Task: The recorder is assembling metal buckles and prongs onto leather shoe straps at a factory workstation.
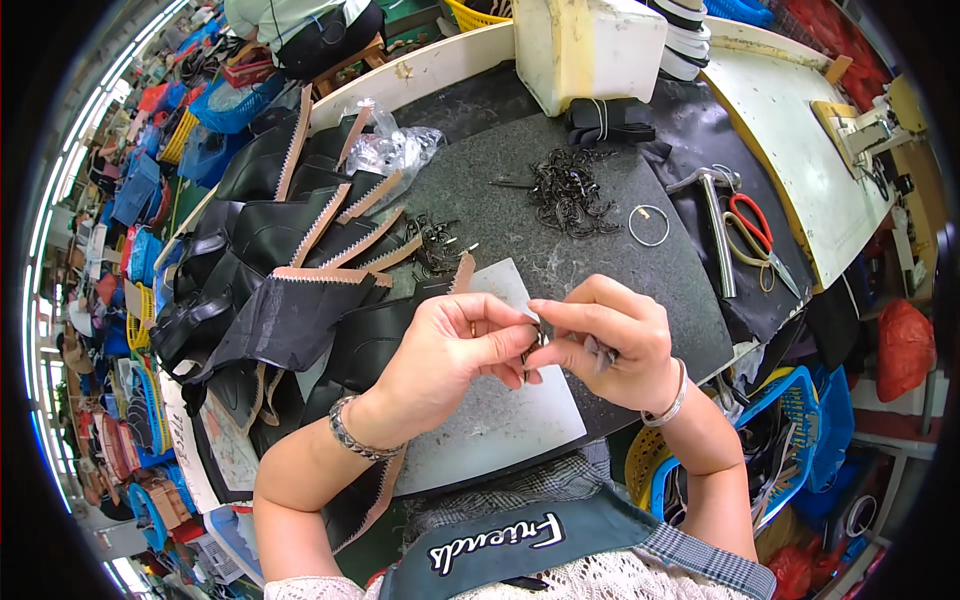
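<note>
Over the grey board point(500, 420), the left hand point(440, 355) and right hand point(610, 340) meet, fingertips of both pinched shut on one small dark metal clip point(533, 345) between them. It looks light, stiff and a bit slippery, best held by its edges. More clips lie in a pile point(570, 190) farther back, black leather pieces point(290, 270) at left, and a hammer point(715, 225) and scissors point(755, 230) at right.
</note>
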Demonstrator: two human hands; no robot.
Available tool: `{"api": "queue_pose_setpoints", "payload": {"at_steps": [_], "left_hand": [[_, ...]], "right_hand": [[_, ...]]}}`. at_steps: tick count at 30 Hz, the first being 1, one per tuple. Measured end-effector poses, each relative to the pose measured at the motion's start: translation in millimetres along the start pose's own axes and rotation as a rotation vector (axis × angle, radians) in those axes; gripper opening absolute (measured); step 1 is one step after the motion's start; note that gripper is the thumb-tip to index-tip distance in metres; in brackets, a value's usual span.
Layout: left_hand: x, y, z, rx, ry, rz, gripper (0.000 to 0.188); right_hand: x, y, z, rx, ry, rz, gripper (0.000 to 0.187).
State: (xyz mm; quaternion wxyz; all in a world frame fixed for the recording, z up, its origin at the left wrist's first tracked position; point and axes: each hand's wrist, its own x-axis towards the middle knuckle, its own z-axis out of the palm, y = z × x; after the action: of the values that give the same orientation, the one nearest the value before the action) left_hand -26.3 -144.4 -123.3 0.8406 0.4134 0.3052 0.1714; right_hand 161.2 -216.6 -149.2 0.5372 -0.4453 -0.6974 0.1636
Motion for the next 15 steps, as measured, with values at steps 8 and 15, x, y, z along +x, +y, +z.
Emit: {"api": "queue_pose_setpoints", "payload": {"at_steps": [8,15], "left_hand": [[8.1,-8.3,1.4,0.026,0.001,0.061,0.015],[72.6,13.2,-74.0,1.514,0.506,0.619,0.027]], "right_hand": [[6.7,7.2,7.1,0.040,0.044,-0.066,0.018],[41.6,54.6,-2.7,-0.339,0.332,0.060,0.009]]}}
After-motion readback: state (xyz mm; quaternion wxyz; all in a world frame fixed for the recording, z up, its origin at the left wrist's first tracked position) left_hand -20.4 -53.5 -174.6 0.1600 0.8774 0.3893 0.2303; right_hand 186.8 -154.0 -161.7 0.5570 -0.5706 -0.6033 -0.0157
